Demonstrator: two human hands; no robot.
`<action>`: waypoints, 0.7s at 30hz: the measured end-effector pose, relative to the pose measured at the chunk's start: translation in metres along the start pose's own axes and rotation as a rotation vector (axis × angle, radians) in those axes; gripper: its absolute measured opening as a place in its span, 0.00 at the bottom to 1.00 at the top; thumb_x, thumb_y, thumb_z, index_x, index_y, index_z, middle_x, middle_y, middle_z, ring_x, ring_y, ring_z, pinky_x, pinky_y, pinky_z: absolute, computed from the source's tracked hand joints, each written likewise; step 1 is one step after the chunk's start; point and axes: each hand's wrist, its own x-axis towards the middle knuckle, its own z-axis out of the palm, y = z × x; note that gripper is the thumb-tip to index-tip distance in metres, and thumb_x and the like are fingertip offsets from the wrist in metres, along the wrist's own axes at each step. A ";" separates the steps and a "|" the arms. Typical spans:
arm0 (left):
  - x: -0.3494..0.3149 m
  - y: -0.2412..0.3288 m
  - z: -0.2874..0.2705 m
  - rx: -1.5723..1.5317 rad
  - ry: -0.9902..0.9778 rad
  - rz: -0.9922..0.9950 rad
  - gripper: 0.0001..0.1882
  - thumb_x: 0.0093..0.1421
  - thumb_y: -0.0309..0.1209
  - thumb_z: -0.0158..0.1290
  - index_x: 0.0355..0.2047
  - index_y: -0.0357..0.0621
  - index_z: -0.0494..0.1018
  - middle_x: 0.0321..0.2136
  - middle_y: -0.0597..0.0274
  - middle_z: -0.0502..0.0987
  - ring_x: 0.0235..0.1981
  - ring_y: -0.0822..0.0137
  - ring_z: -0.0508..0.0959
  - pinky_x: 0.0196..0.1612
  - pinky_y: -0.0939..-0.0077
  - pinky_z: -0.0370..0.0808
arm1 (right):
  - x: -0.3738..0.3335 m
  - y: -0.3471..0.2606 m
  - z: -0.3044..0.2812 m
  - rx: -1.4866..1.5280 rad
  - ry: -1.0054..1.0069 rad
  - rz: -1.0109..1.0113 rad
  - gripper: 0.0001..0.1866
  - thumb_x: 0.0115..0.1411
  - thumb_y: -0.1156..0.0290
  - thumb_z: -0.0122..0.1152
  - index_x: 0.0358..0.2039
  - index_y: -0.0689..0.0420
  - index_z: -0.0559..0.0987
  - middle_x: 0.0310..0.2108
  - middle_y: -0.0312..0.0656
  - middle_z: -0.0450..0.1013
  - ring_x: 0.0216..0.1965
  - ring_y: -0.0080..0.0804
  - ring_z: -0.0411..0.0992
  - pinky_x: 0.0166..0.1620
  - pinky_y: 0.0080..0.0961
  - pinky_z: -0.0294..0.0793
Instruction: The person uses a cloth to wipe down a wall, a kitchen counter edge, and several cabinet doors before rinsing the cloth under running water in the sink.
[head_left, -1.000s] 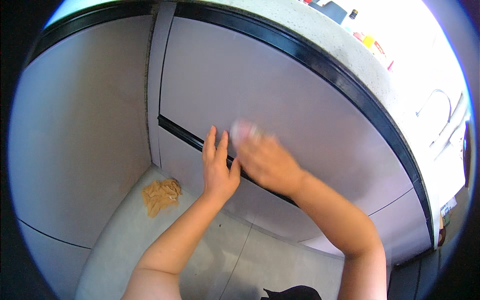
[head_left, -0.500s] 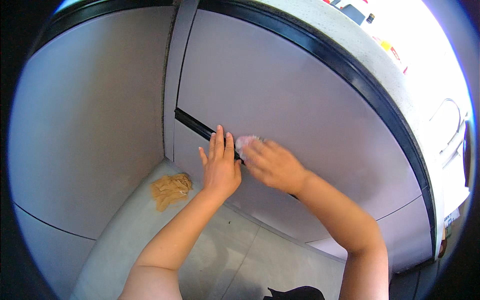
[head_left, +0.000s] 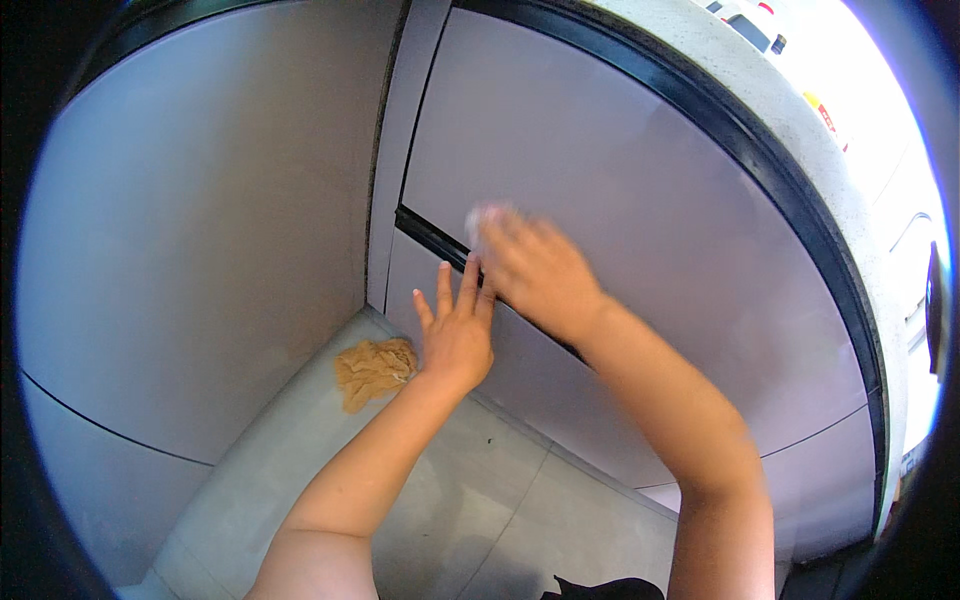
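Observation:
My right hand point(head_left: 540, 265), smeared by motion, presses a pale pinkish-white cloth point(head_left: 487, 222) to the grey cabinet front point(head_left: 590, 160), just above a black recessed handle strip point(head_left: 432, 236). The fingers are closed over the cloth, so only its upper left edge shows. My left hand point(head_left: 457, 335) lies with fingers spread against the lower cabinet panel, its fingertips at the black strip. It holds nothing. The two hands are close together, the right one partly in front of the strip.
A crumpled brown cloth point(head_left: 373, 372) lies on the grey tiled floor point(head_left: 490, 480) near the cabinet corner. Another cabinet front point(head_left: 210, 240) stands at the left. Along the upper right runs a pale countertop point(head_left: 690, 50) with several small items on it.
My right hand has moved up with the pale cloth, from beside the strip to above it. The view has shifted so the cabinet sits further right. My left hand stays at the strip.

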 end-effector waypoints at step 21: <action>-0.018 -0.023 0.003 0.034 -0.087 0.232 0.26 0.55 0.29 0.51 0.57 0.47 0.66 0.58 0.51 0.62 0.64 0.42 0.53 0.61 0.30 0.43 | 0.011 -0.057 0.029 0.189 0.050 0.236 0.14 0.47 0.69 0.57 0.35 0.56 0.82 0.51 0.41 0.69 0.58 0.40 0.62 0.53 0.35 0.65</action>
